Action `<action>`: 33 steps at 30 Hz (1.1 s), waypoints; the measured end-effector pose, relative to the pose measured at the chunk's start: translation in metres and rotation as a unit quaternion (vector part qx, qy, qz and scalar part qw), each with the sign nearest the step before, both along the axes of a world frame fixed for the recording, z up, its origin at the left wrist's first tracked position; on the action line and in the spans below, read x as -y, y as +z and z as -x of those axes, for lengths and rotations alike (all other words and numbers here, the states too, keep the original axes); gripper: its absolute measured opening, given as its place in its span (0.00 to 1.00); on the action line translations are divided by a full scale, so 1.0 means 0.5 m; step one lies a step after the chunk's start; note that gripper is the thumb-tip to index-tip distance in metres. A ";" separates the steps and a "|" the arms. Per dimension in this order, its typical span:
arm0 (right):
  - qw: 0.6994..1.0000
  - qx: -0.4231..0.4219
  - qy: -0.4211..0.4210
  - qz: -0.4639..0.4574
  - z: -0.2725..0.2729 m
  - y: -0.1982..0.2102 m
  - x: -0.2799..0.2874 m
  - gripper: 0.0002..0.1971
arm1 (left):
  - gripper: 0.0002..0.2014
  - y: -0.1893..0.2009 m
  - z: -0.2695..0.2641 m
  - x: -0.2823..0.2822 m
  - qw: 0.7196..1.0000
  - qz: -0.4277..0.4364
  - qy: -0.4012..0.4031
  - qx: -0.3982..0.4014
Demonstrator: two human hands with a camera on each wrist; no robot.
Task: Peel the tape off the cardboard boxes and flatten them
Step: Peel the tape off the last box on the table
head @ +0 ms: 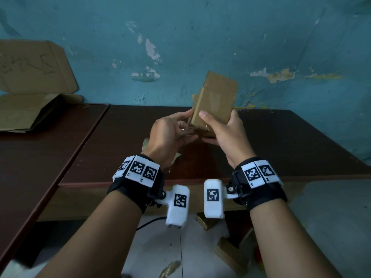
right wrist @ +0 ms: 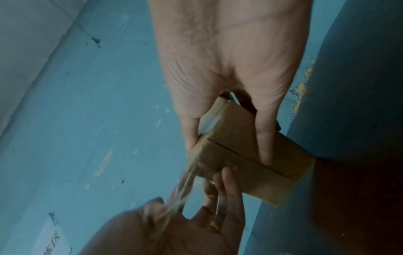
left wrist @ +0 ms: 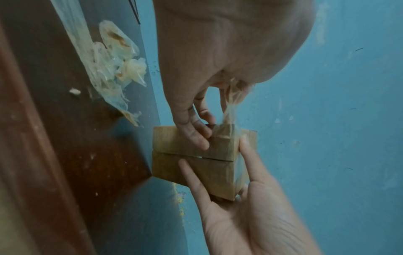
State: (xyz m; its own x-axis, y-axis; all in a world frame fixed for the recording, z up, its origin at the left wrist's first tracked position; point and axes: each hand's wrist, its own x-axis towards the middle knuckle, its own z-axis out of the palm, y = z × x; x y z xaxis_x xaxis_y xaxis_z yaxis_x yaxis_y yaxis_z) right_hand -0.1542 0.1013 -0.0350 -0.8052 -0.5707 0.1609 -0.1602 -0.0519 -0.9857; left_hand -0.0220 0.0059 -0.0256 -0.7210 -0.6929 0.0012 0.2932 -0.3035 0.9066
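Observation:
A small brown cardboard box [head: 215, 99] is held upright in the air above the dark brown table [head: 281, 147]. My right hand [head: 212, 126] grips its lower end, thumb on the near face and fingers underneath. My left hand [head: 188, 127] is at the box's lower left corner. In the left wrist view that hand [left wrist: 226, 89] pinches a stretched strand of clear tape [left wrist: 231, 110] that still sticks to the box [left wrist: 170, 143]. The right wrist view shows the tape [right wrist: 185, 182] running from the box [right wrist: 231, 131] down to my left hand. The bottom flaps are shut, with a slit between them.
A crumpled heap of peeled tape [left wrist: 109, 69] lies on the table under my left hand. A large opened cardboard box [head: 30, 77] leans against the blue wall on a second table at far left. Cardboard pieces [head: 230, 255] lie on the floor below the table's front edge.

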 end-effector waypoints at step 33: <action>0.998 -0.032 -0.051 -0.030 0.014 0.004 0.004 0.40 | 0.08 -0.025 0.011 -0.008 0.989 0.133 0.069 0.006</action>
State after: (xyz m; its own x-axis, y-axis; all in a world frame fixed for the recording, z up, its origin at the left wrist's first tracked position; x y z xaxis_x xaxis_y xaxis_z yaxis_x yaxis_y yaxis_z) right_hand -0.1612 0.0994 -0.0328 -0.8489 -0.4964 0.1812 -0.2237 0.0268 -0.9743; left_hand -0.0277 0.0098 -0.0381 -0.6201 -0.7614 0.1888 0.3040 -0.0114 0.9526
